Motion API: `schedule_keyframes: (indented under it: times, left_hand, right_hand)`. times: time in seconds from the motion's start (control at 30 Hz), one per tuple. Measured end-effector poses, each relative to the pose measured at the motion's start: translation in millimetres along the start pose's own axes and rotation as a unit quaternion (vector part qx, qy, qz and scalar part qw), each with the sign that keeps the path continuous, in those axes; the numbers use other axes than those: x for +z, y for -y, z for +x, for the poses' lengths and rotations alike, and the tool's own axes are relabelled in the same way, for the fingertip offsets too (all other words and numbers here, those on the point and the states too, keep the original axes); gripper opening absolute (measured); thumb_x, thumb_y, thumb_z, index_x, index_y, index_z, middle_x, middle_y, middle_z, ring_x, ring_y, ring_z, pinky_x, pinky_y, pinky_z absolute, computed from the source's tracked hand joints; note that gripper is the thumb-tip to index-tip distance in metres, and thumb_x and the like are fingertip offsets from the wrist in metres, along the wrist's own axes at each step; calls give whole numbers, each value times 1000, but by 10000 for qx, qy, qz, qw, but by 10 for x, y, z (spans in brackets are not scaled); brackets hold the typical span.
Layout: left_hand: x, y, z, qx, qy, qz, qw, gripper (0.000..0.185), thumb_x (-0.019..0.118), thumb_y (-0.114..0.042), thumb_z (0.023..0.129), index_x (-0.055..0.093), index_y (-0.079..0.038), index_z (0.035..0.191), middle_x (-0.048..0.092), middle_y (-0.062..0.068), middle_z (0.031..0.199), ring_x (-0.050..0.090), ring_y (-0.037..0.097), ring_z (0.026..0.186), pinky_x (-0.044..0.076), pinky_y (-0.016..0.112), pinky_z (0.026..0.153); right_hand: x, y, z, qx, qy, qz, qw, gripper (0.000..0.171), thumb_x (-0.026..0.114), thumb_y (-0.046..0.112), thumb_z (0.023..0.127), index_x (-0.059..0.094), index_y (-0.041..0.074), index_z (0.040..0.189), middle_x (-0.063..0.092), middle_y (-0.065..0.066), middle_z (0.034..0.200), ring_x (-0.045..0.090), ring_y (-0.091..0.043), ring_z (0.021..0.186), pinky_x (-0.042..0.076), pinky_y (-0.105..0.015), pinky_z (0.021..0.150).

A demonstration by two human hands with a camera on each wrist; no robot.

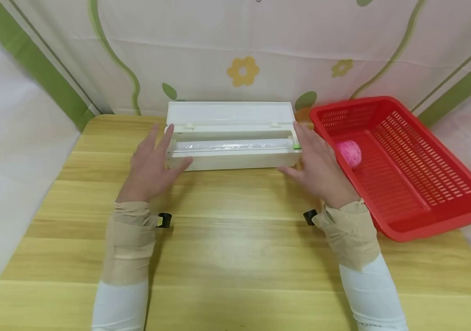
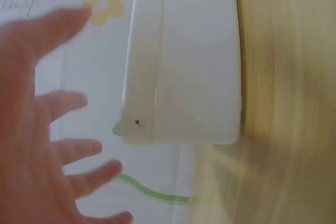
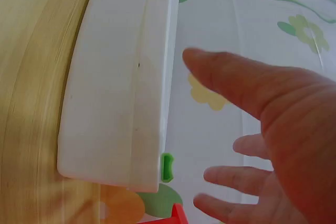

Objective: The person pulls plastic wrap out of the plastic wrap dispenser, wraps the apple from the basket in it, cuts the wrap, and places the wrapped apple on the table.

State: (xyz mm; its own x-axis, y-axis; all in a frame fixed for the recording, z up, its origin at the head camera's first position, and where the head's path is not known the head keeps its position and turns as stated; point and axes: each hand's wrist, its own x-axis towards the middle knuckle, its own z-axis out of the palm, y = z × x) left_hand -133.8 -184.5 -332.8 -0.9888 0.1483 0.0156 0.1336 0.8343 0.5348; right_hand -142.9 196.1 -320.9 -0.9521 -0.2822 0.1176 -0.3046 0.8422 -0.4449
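Observation:
A long white cling film dispenser box (image 1: pixel 235 161) stands at the back of the table with its lid (image 1: pixel 229 113) tilted up and back. Inside lies a wrapped roll of cling film (image 1: pixel 233 145), and a small green piece (image 3: pixel 167 167) shows at the right end. My left hand (image 1: pixel 151 163) hovers by the box's left end, fingers spread and thumb near the front edge. Mirroring it at the right end is my right hand (image 1: pixel 317 161), its fingers also spread. Both wrist views show gaps between the fingers and the white front wall, with nothing held.
A red plastic basket (image 1: pixel 422 202) with slotted sides stands right of the box, close beside my right forearm. In it lies a pink ball (image 1: pixel 349 153). Behind the wooden table (image 1: pixel 227 257) hangs a flower-printed curtain (image 1: pixel 202 50).

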Motion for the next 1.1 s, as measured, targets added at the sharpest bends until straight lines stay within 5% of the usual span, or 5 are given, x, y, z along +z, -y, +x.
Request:
schedule_keyframes:
  times: [0.2, 0.33, 0.57, 0.73, 1.1]
  left_hand:
    - [63, 133, 83, 341, -1053, -637, 9918, 52, 63, -29, 105, 57, -2, 149, 37, 26, 162, 38, 51, 141, 38, 67, 111]
    - [139, 206, 136, 562, -1469, -819, 9841, 36, 69, -16, 101, 70, 1, 132, 51, 26, 140, 43, 47, 127, 40, 58, 102]
    - [201, 293, 182, 438, -1531, -1138, 9806, 26, 72, -13, 98, 76, 1, 120, 55, 24, 130, 50, 41, 125, 40, 52, 100]
    - [233, 288, 214, 455, -1631, -1302, 9769, 21, 72, -13, 98, 79, 0, 113, 57, 23, 128, 52, 39, 120, 38, 40, 87]
    - [233, 267, 233, 412, -1665, -1450, 9745, 17, 73, -12, 99, 81, 2, 104, 59, 22, 126, 49, 40, 124, 35, 37, 90]
  right_hand:
    - [-17, -60, 50, 214, 59, 3, 9998, 87, 79, 12, 94, 30, 14, 166, 37, -18, 168, 36, -44, 152, 27, -70, 125]
    - [-16, -115, 107, 128, -11, 49, 9999, 67, 74, 7, 96, 46, 7, 157, 48, -21, 159, 45, -45, 142, 37, -67, 120]
    - [48, -173, 281, -89, 55, 157, 9998, 40, 69, 5, 99, 64, -2, 138, 60, -24, 146, 53, -44, 136, 42, -59, 120]
    - [61, -164, 399, 73, 152, 265, 9995, 34, 65, 3, 99, 68, -4, 132, 63, -26, 142, 56, -44, 134, 48, -58, 115]
    - [32, -206, 440, 76, 160, 395, 9991, 20, 68, 5, 100, 77, -4, 115, 71, -24, 122, 63, -39, 115, 56, -54, 103]
